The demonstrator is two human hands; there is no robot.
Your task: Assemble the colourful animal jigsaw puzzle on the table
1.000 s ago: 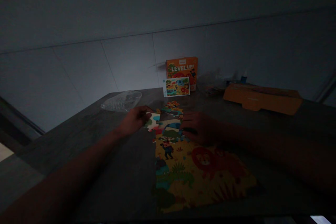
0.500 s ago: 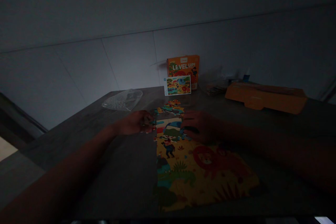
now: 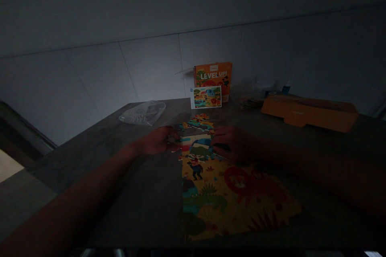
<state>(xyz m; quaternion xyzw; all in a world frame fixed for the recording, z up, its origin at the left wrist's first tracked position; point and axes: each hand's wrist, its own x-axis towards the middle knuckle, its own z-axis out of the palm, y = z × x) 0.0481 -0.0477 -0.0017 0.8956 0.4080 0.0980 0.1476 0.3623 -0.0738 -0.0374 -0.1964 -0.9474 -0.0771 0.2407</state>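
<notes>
A partly joined jigsaw puzzle (image 3: 208, 196) lies on the dark table, showing red lions, a crocodile and a figure with a camera. At its upper left edge is my left hand (image 3: 161, 139), fingers curled and closed on what looks like a puzzle piece, mostly hidden in the dim light. My right hand (image 3: 230, 142) reaches over the upper right side, its bent fingers closed at a puzzle piece (image 3: 201, 149) with blue and green on it. Beyond the hands sit several loose puzzle pieces (image 3: 200, 122).
An orange puzzle box (image 3: 213, 73) stands against the wall behind a small picture card (image 3: 206, 97). To the left lies a clear plastic bag (image 3: 143, 112). An orange box part (image 3: 310, 112) and another clear bag (image 3: 247, 92) are at the right.
The whole view has shifted slightly, so everything sits a little further right. Both hands keep nearly the same places at the puzzle; only small finger movement shows.
</notes>
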